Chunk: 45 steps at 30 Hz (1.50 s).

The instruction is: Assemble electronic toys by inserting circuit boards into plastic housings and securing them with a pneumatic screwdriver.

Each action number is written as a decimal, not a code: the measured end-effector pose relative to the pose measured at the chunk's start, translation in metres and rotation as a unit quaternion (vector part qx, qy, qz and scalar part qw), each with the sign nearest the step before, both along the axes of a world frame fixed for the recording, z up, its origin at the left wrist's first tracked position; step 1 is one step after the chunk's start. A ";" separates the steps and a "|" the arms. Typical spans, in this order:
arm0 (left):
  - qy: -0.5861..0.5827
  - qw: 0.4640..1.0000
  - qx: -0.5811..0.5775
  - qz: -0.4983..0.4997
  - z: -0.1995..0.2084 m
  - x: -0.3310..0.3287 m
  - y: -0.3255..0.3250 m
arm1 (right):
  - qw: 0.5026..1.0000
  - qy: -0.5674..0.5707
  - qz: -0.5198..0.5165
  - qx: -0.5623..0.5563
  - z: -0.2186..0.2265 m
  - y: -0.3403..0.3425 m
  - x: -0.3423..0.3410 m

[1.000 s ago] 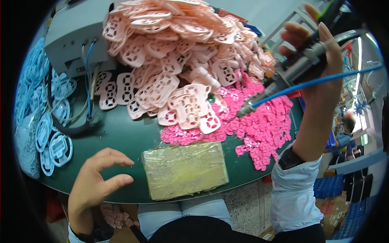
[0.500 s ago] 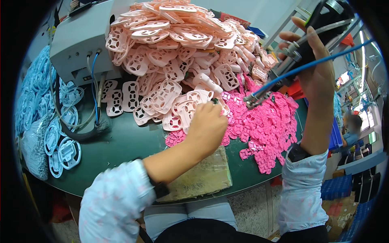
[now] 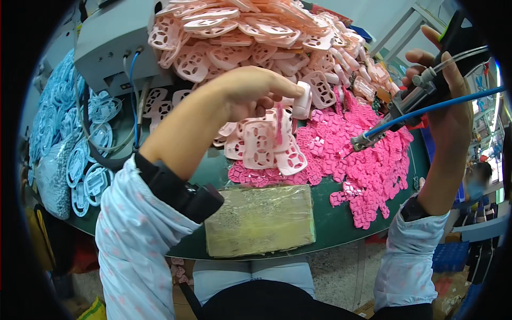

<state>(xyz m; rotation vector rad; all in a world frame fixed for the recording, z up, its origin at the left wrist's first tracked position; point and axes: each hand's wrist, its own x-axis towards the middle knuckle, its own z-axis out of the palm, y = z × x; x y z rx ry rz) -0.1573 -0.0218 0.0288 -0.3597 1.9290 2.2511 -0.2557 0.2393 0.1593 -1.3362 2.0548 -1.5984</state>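
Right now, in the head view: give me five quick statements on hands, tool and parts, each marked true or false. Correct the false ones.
1. The right hand holds a tool with a blue hose. True.
2. The left hand rests on the yellowish block. False: it is over the pale pink parts, apart from the block.
3. Light blue parts lie on the left side of the picture. True.
4. The bright pink parts lie only left of the block. False: they spread beyond it and to its right.
5. The block lies near the close edge of the green table. True.
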 end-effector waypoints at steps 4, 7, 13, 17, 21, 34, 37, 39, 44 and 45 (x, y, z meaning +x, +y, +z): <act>0.022 1.000 0.003 0.005 0.016 0.041 -0.017 | 0.963 0.111 -0.227 0.093 -0.002 -0.007 0.002; 0.191 0.929 -0.313 -0.044 0.027 0.085 0.006 | 0.997 0.029 -0.052 0.048 0.001 -0.003 0.012; 0.281 0.730 -0.583 -0.221 -0.024 0.206 0.054 | 0.998 0.036 -0.041 0.035 0.004 -0.009 0.007; 0.244 0.775 -0.545 -0.208 -0.049 0.230 0.057 | 0.999 0.039 -0.027 0.010 0.004 -0.005 -0.008; 0.200 0.836 -0.505 -0.077 -0.051 0.230 0.061 | 0.999 0.042 -0.005 -0.013 -0.008 -0.010 -0.025; -0.019 0.946 -0.313 0.083 -0.065 0.160 0.061 | 0.920 0.241 -0.242 -0.192 -0.033 0.004 0.055; -0.035 0.966 -0.251 0.051 -0.069 0.155 0.060 | 0.967 0.215 -0.123 -0.065 -0.082 0.028 0.097; -0.021 0.979 -0.199 0.040 -0.070 0.158 0.057 | 0.981 0.088 -0.107 0.136 -0.118 0.016 0.142; -0.077 0.993 -0.030 0.087 -0.053 0.182 0.049 | 0.954 0.110 0.144 0.239 -0.172 -0.003 0.166; -0.065 0.991 0.026 0.114 -0.052 0.187 0.049 | 0.958 0.102 0.153 0.221 -0.173 -0.008 0.165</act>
